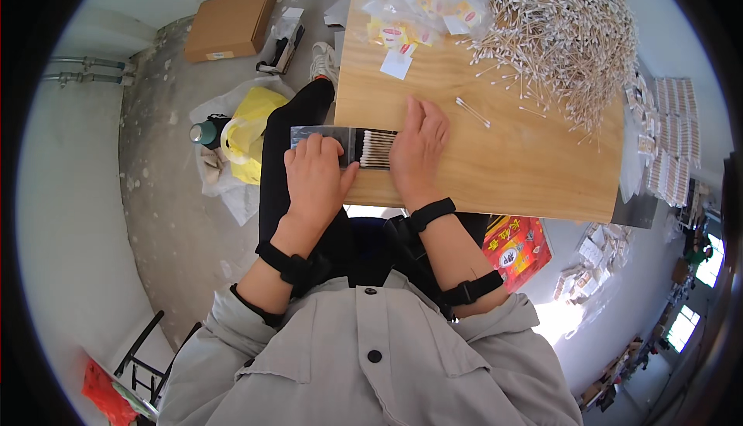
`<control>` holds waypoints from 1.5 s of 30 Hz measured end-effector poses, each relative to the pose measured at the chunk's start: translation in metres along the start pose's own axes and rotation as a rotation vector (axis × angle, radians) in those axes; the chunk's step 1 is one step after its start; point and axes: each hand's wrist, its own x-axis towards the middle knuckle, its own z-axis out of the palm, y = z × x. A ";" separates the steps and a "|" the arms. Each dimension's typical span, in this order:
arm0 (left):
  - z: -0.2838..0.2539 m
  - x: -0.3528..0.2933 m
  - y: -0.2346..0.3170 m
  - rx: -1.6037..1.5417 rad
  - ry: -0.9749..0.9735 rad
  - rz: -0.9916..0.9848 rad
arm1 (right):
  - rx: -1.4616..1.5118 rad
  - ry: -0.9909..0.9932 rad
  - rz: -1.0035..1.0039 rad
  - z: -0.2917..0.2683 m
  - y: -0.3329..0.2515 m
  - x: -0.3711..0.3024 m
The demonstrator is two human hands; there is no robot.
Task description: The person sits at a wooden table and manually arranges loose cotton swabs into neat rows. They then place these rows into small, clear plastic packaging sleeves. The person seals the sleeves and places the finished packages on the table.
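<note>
On the table's near left corner lies a flat packet: a row of cotton swabs (378, 150) side by side on a dark backing, white tips to the left, joined to a clear plastic sleeve (319, 130). Bent over the sleeve, my left hand (316, 169) grips it, thumb beside the swab tips. My right hand (419, 147) lies across the right end of the row and hides it, its fingers stretched toward the far side. Beyond it, a couple of loose swabs (473, 112) rest on the wood.
A large heap of swabs (561, 35) covers the wooden table's (511, 174) far right. Clear bags with yellow-printed cards (402, 33) lie at the far left. Stacked swab packs (672, 143) stand beyond the right edge. A cardboard box (230, 25) and yellow bag (251, 132) are on the floor.
</note>
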 end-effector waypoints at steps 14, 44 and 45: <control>0.012 0.031 0.020 0.472 -0.227 -0.016 | -0.001 -0.011 0.002 -0.001 -0.003 0.001; 0.003 0.013 -0.044 -0.132 0.420 -0.010 | 0.078 -0.082 0.039 0.018 -0.038 0.008; 0.009 0.007 -0.051 -0.272 0.349 -0.219 | 0.075 -0.090 0.032 0.019 -0.038 0.006</control>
